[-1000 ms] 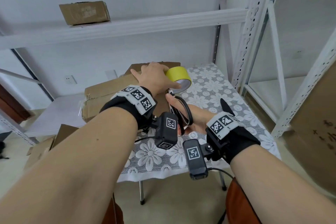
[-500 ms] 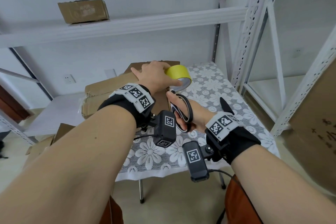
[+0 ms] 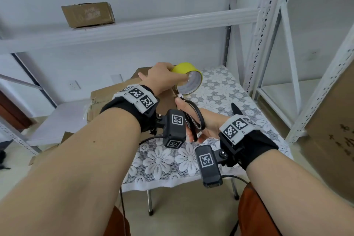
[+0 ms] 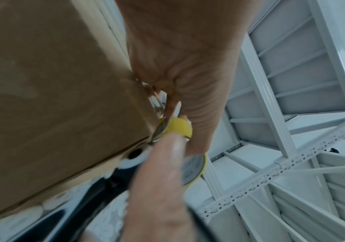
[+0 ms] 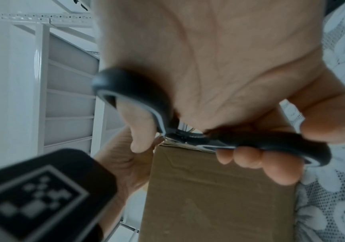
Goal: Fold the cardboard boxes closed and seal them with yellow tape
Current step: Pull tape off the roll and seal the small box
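Observation:
My left hand (image 3: 162, 77) grips the yellow tape roll (image 3: 189, 80) above the right end of a brown cardboard box (image 3: 107, 96) on the table. In the left wrist view the roll (image 4: 180, 127) sits between thumb and fingers beside the box corner (image 4: 64, 98). My right hand (image 3: 203, 126) holds black-handled scissors (image 3: 193, 115), thumb and fingers through the loops, pointing up toward the roll. The right wrist view shows the scissor handles (image 5: 138, 95) closed together above the box (image 5: 219, 188). The blades and any tape strip are mostly hidden.
The table (image 3: 220, 90) carries a white floral lace cloth. White metal shelving (image 3: 268, 34) stands right and behind, with a small cardboard box (image 3: 88, 14) on its shelf. Flattened cardboard (image 3: 67, 136) lies on the floor at left, a large carton (image 3: 333, 124) at right.
The left hand has lifted and tilted the tape roll so its hollow core faces me. The right hand has raised the scissors closer to the roll.

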`<state>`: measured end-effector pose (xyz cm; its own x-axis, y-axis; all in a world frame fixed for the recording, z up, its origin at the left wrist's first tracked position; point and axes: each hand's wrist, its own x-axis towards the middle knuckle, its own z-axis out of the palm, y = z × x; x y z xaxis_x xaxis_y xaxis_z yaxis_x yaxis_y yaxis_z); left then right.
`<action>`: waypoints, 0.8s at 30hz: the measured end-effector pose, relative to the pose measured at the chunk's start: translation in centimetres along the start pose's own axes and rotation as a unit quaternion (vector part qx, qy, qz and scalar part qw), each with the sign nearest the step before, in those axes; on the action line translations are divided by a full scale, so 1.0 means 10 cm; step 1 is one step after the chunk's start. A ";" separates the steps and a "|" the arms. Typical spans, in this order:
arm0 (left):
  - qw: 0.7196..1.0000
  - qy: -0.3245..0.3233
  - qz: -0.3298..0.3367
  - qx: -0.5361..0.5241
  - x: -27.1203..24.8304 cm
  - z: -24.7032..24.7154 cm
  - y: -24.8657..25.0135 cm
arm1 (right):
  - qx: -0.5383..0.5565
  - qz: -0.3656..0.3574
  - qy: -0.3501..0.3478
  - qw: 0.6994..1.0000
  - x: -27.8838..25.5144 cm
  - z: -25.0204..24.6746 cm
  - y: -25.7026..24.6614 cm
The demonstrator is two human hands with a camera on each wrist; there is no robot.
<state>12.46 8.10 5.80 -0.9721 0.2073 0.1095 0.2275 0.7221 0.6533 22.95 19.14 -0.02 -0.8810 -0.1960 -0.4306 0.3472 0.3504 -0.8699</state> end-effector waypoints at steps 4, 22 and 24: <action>0.998 -0.031 0.007 -0.056 0.07 -0.01 0.01 | -0.011 0.026 0.014 1.000 -0.01 0.01 -0.01; 0.994 -0.033 -0.003 -0.104 -0.07 0.06 -0.02 | -0.065 0.045 0.007 0.997 -0.27 -0.04 -0.10; 0.997 -0.023 0.000 -0.077 -0.11 0.04 0.01 | -0.055 0.054 0.000 0.997 -0.28 -0.04 -0.09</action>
<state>13.55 8.17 5.46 -0.9678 0.2398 0.0771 0.2124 0.6126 0.7613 24.97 19.75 2.07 -0.8411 -0.1514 -0.5193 0.4022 0.4669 -0.7876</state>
